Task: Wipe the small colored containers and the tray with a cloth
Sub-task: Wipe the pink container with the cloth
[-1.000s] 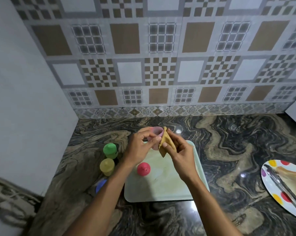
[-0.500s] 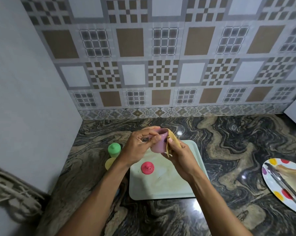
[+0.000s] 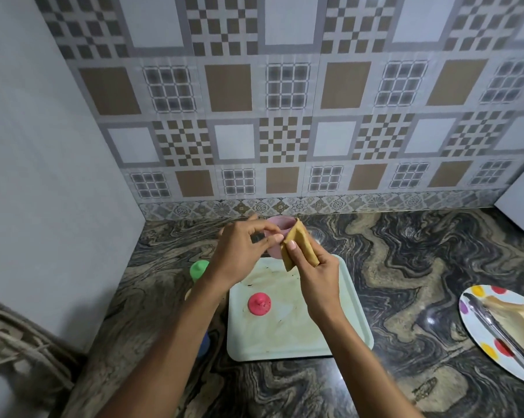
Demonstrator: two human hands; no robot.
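My left hand (image 3: 239, 254) holds a small pink container (image 3: 280, 226) by its rim, above the far edge of the pale green tray (image 3: 349, 312). Pressed against the container's right side is a folded tan cloth (image 3: 300, 244), pinched in my right hand (image 3: 318, 276). A red lid (image 3: 259, 303) lies on the stained tray. Left of the tray stands a green container (image 3: 199, 269). A yellow one (image 3: 188, 295) and a blue one (image 3: 205, 345) are mostly hidden behind my left forearm.
A polka-dot plate (image 3: 478, 321) with metal tongs (image 3: 502, 333) and a crumpled cloth sits at the right on the marbled counter (image 3: 405, 267). A white wall stands close on the left and a tiled wall behind. A rack shows at lower left.
The pink container has been turned in my left hand, and the cloth has shifted from its rim to its right side. Both hands stayed above the tray's far edge.
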